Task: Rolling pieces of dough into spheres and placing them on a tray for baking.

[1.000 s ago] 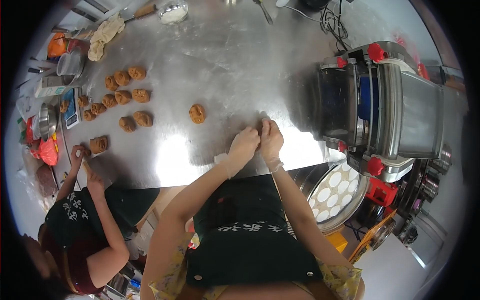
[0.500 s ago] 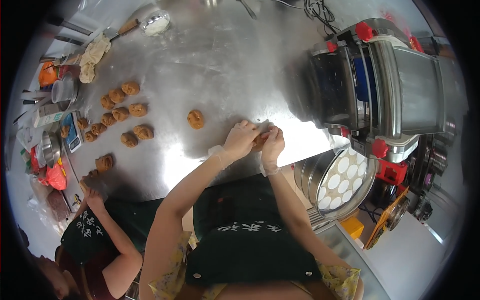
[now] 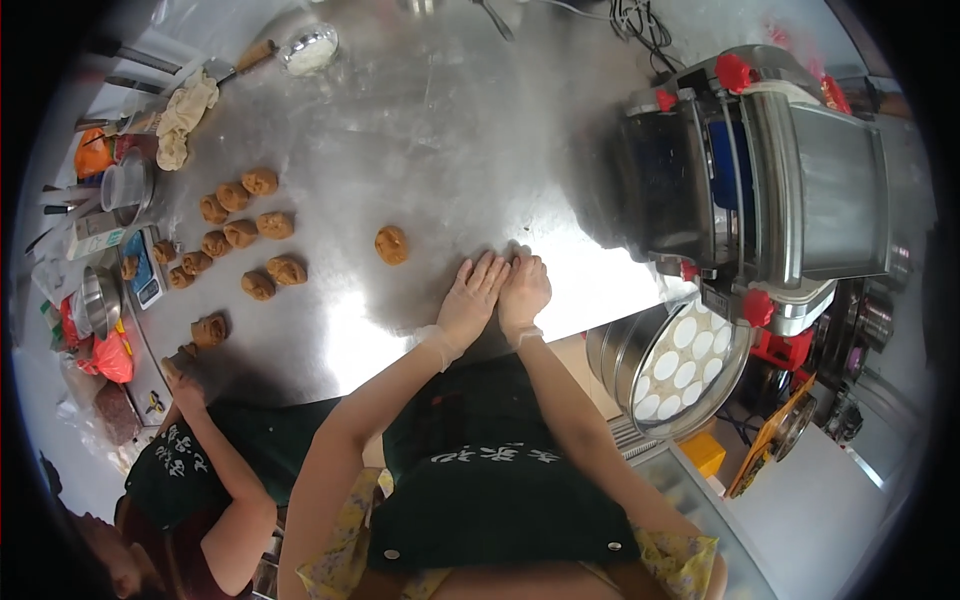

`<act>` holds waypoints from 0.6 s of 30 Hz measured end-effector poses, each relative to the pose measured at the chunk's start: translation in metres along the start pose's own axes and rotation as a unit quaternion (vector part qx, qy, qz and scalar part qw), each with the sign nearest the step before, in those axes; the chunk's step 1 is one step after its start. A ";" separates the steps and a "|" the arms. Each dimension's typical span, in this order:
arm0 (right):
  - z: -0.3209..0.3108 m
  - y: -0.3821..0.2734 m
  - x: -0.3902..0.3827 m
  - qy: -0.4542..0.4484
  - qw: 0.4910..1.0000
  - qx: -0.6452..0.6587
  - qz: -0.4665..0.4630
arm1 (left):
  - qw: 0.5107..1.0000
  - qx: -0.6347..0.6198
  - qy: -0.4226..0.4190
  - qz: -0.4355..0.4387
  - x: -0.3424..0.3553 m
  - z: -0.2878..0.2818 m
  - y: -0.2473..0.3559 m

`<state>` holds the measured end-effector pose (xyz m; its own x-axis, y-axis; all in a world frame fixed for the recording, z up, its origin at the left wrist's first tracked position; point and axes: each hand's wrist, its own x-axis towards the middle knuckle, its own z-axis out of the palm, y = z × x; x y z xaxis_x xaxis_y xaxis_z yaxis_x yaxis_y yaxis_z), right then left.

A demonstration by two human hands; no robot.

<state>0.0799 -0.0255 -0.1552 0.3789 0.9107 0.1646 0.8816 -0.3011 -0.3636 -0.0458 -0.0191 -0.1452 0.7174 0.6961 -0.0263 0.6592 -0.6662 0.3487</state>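
Note:
Both my hands, in thin clear gloves, press down side by side on the steel table (image 3: 420, 130) near its front edge. My left hand (image 3: 474, 298) has its fingers together, curved down onto the surface. Right against it, my right hand (image 3: 525, 291) is closed, knuckles up. The brown dough that showed between them a moment ago is now hidden under the fingers. One loose brown dough ball (image 3: 391, 245) sits to the left of my hands. Farther left, several more dough balls (image 3: 240, 233) stand in loose rows.
A dough roller machine (image 3: 790, 190) with red knobs stands at the right. Below it is a round steamer tray (image 3: 690, 365) with several white discs. At lower left, a co-worker's hand (image 3: 187, 392) is by dough pieces (image 3: 209, 330). A scale (image 3: 146, 270) and a flour bowl (image 3: 310, 50) are beyond.
My hands have come down flatter onto the table and closer together, covering the brown dough that was visible between them. The loose dough balls have stayed in place.

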 end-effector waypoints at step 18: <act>-0.062 0.004 0.008 -0.178 0.968 0.177 -0.013 | 0.849 -0.316 0.284 -0.316 -0.037 -0.016 0.016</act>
<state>0.1038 -0.0369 -0.0983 0.1812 0.9754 -0.1255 0.7134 -0.2182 -0.6660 -0.0654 -0.0508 -0.1241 -0.0759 0.9971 -0.0022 0.4915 0.0393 0.8700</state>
